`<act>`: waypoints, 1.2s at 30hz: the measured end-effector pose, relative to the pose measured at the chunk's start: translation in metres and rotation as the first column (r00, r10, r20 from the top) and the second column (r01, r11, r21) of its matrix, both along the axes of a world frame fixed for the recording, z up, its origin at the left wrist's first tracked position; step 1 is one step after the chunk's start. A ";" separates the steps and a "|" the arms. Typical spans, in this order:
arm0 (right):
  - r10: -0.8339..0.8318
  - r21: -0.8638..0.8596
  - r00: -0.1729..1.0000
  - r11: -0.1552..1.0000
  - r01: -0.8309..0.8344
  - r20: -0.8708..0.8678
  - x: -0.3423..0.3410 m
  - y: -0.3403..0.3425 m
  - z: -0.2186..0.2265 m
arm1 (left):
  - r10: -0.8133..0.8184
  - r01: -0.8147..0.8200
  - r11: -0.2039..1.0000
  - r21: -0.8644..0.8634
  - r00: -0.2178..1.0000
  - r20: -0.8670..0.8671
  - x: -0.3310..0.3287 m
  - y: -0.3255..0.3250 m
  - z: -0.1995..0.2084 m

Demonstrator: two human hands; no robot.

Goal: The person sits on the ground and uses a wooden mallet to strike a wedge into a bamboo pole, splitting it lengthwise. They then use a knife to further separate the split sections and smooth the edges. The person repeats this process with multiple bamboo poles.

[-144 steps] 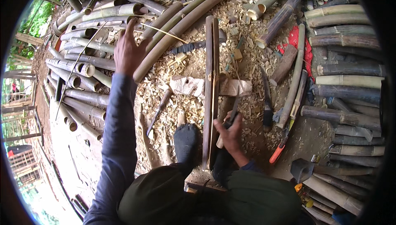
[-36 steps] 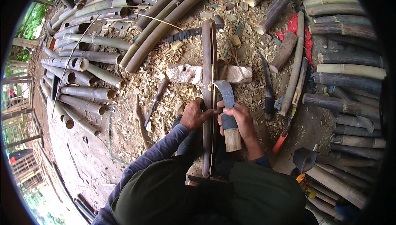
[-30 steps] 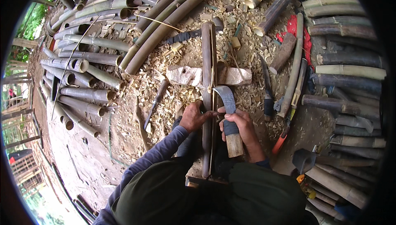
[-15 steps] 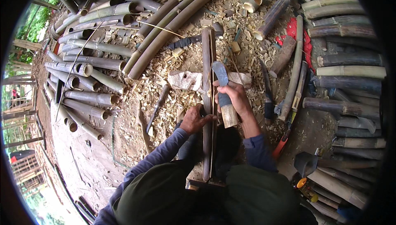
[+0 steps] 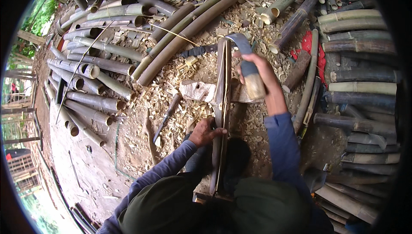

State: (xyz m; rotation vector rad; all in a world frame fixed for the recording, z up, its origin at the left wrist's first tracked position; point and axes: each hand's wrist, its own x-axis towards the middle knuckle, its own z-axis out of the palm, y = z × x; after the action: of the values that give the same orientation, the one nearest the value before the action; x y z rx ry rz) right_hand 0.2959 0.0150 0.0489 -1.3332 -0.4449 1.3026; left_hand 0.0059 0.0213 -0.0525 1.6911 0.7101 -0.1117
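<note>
A split brown bamboo pole [image 5: 219, 101] runs away from me, its near end between my legs and its upper part across a pale notched wood block [image 5: 195, 90]. My left hand [image 5: 205, 132] grips the pole below the block, thumb across its top. By the far end, my right hand [image 5: 260, 72] is closed round a broad-bladed chopping knife [image 5: 255, 87] with a wooden handle and dark wrapping. Its curved blade lies at the pole's far end; whether it touches is unclear. Lengthwise splits show along the pole's right side.
A second knife [image 5: 167, 117] lies left of the pole among wood shavings [image 5: 189, 69]. Cut bamboo lengths are heaped at the left [image 5: 98, 64] and stacked at the right [image 5: 360, 77]. A short log [image 5: 297, 71] and a red cloth [image 5: 307, 45] lie right of my right hand.
My right hand has carried the chopping knife away from me to the pole's far end. My left hand keeps its hold on the pole. The whole view has shifted slightly.
</note>
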 end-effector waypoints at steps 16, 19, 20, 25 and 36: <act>0.187 -0.207 0.571 0.978 -0.030 0.799 -0.145 -0.156 -0.002 | 0.145 -0.140 0.985 0.097 0.988 -0.048 0.008 -0.017 -0.018; 0.261 -0.238 0.458 0.965 -0.108 0.850 -0.142 -0.158 -0.010 | 0.149 -0.130 0.971 0.200 0.985 -0.083 0.011 -0.020 -0.007; 0.292 -0.274 0.454 0.956 -0.108 0.842 -0.143 -0.158 -0.009 | 0.152 -0.124 0.964 0.235 0.983 -0.103 0.011 -0.021 -0.003; 0.351 -0.348 0.391 0.934 -0.080 0.851 -0.151 -0.152 -0.007 | 0.147 -0.073 0.924 0.376 0.974 -0.172 0.012 -0.026 0.004; 0.222 -0.301 0.587 0.953 0.040 0.779 -0.177 -0.121 -0.015 | 0.185 -0.080 0.905 0.418 0.958 -0.218 0.013 -0.027 0.010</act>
State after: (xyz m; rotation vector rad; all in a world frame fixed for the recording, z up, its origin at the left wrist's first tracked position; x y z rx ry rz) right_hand 0.1188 -0.1063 0.0337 -2.1802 -0.9930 0.7635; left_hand 0.0187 -0.0056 -0.0424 2.0397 1.0990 -0.0878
